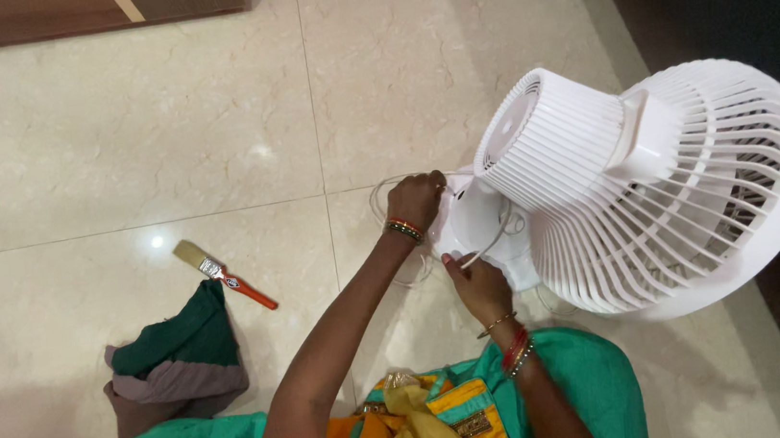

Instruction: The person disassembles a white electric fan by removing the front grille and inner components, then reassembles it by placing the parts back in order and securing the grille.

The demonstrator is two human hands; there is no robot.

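Observation:
A white table fan (657, 186) lies tipped on the tiled floor, its ribbed rear housing and grille facing up. Its round base (470, 225) points toward me. My left hand (415, 203) is closed on the thin white power cord (378, 194) at the top edge of the base. My right hand (479, 282) sits just below the base and pinches another stretch of the same cord, which runs across the base. Both wrists wear bangles.
A small paintbrush (222, 273) with an orange handle lies on the floor to the left. Beside it sits a crumpled green and brown cloth (176, 362). Wooden furniture (78, 10) stands at the top left. A dark area runs along the right side.

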